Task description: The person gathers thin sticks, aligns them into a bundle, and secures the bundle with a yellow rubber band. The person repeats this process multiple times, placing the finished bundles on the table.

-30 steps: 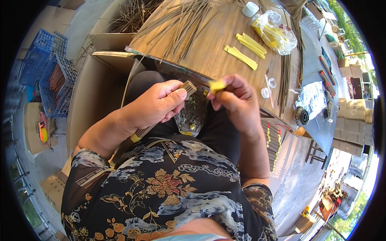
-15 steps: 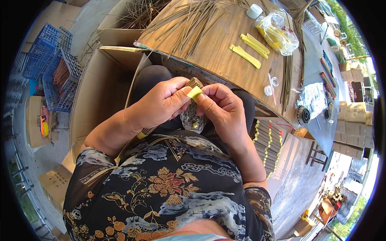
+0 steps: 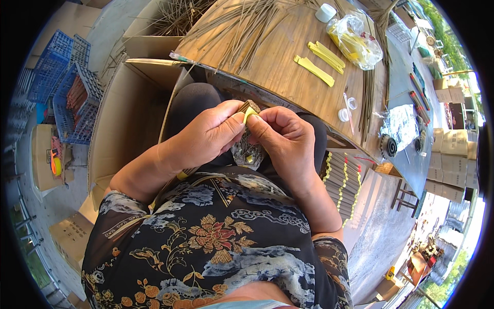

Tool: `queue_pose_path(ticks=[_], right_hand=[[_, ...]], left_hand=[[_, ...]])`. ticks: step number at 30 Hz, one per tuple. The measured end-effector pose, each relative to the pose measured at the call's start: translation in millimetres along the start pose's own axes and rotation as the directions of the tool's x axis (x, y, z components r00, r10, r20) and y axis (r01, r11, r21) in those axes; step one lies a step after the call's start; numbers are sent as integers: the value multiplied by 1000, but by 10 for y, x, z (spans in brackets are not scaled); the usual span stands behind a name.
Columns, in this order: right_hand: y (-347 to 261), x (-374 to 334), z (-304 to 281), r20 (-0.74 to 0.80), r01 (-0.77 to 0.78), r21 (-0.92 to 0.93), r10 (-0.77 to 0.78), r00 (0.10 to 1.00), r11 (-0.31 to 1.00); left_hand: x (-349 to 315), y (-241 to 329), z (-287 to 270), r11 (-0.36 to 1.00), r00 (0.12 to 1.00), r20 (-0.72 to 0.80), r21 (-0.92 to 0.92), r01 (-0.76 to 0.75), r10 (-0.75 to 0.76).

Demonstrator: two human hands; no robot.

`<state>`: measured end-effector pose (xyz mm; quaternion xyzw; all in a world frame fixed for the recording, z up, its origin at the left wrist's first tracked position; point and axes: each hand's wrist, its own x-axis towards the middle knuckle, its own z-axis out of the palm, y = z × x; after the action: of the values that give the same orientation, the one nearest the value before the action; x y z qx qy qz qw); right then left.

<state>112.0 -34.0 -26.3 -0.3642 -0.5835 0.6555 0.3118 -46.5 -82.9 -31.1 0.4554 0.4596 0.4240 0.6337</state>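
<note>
My left hand (image 3: 211, 129) is closed around a bundle of thin brown sticks (image 3: 252, 104) above my lap. The bundle's far end shows past the fingers; its other end comes out under my left wrist beside a yellow band (image 3: 182, 175). A yellow paper strip (image 3: 249, 114) lies across the bundle near the far end. My left thumb presses on it, and my right hand (image 3: 285, 139) pinches its other side between thumb and fingers. Below the hands, between my thighs, is a greyish-brown thing with a small yellow piece (image 3: 249, 159) on it; its kind is unclear.
A wooden table (image 3: 288, 67) ahead holds loose brown sticks (image 3: 252, 31), yellow strips (image 3: 314, 71), a clear plastic bag (image 3: 355, 41) and a small round tub (image 3: 343, 115). An open cardboard box (image 3: 128, 108) stands at my left, blue crates (image 3: 77, 118) beyond it. Banded bundles (image 3: 343, 180) lie at right.
The yellow strip's raised part has been folded down closer around the bundle, and less of it shows. My right thumb has shifted slightly left toward my left thumb.
</note>
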Motion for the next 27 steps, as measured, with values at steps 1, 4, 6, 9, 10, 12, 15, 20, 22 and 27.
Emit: queue_pose_path(ticks=[1, 4, 6, 9, 10, 12, 15, 20, 22, 27], right_hand=[[7, 1, 3, -7, 10, -7, -10, 1000, 1000], [21, 7, 0, -13, 20, -33, -20, 1000, 999], [3, 19, -19, -2, 0, -58, 0, 1000, 998], [-24, 26, -41, 16, -39, -76, 40, 999, 996], [-37, 30, -47, 22, -35, -65, 37, 999, 997], [-60, 35, -58, 34, -27, -43, 29, 999, 999], [-45, 52, -81, 81, -46, 46, 42, 996, 998], [-62, 68, -144, 122, -73, -2, 72, 990, 997], [-81, 68, -158, 128, -90, -20, 92, 987, 996], [-55, 61, -155, 111, -34, -72, 42, 993, 997]], left_hand=[[-3, 3, 3, 1000, 1000, 2, -20, 2, -2], [-19, 21, 7, 997, 1000, 5, -71, 12, -11], [-21, 40, 7, 995, 1000, 7, -94, 23, -23], [-14, 43, -5, 1000, 999, 32, -19, -18, 18], [-1, 32, 4, 999, 999, 28, -2, -43, 43], [29, -1, 36, 995, 995, 20, 34, -94, 94], [30, -13, 24, 997, 998, 5, 57, -56, 56], [19, 23, 40, 1000, 1000, -22, 2, 22, -22], [22, 25, 37, 998, 999, -18, -30, 47, -48], [7, 41, 65, 996, 997, -53, -79, 47, -51]])
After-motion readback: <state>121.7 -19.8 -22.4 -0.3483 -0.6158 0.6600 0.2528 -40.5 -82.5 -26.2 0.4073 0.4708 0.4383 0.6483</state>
